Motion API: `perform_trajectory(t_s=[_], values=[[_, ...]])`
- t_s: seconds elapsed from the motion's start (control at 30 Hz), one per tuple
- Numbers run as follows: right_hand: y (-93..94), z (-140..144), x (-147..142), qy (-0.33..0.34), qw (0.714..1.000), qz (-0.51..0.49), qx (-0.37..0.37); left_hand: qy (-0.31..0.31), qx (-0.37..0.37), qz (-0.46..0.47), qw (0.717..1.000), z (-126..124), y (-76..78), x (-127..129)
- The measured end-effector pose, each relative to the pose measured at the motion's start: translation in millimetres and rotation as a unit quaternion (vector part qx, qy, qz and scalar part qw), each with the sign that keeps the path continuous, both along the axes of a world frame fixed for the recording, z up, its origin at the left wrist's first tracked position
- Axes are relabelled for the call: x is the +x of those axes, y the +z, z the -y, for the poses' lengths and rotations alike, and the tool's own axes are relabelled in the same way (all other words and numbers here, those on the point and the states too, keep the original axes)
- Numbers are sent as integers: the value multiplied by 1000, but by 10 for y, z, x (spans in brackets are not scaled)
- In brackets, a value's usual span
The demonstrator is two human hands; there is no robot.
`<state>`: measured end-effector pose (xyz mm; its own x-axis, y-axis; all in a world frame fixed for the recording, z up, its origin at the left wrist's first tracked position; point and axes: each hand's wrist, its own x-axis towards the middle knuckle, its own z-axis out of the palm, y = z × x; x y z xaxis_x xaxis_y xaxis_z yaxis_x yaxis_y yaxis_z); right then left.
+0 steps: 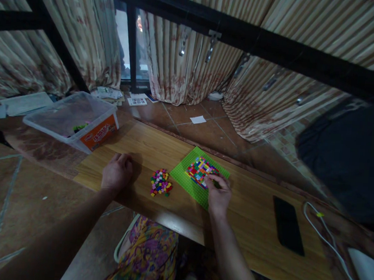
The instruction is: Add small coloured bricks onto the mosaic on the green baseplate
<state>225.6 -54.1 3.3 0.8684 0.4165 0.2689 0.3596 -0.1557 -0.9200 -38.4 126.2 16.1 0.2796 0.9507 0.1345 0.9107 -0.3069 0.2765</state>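
A green studded baseplate (182,172) lies on the wooden bench, with a block of many-coloured toy bricks (199,168) built up on it. Over the right side of these bricks is my right hand (219,195). Its thumb and fingers come together in a pinch at the bricks; whatever they hold is too small and hidden to make out. Left of the baseplate, a loose pile of small coloured bricks (160,182) is spread on the wood. My left hand (117,172) rests on the bench farther left, curled into a loose fist, apart from the pile.
At the back left stands a clear plastic bin (70,110) with an orange label and a few things inside. A black phone-like slab (287,224) lies on the bench at right, beside a white cable (330,239). Striped curtains (185,67) hang behind.
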Motion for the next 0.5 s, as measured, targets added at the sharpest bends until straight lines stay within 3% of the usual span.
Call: perform_trajectory(t_s=[0.5], values=[[3,-30,60,25,995,-97,9,3,-4,-1,1000,14,23,9]])
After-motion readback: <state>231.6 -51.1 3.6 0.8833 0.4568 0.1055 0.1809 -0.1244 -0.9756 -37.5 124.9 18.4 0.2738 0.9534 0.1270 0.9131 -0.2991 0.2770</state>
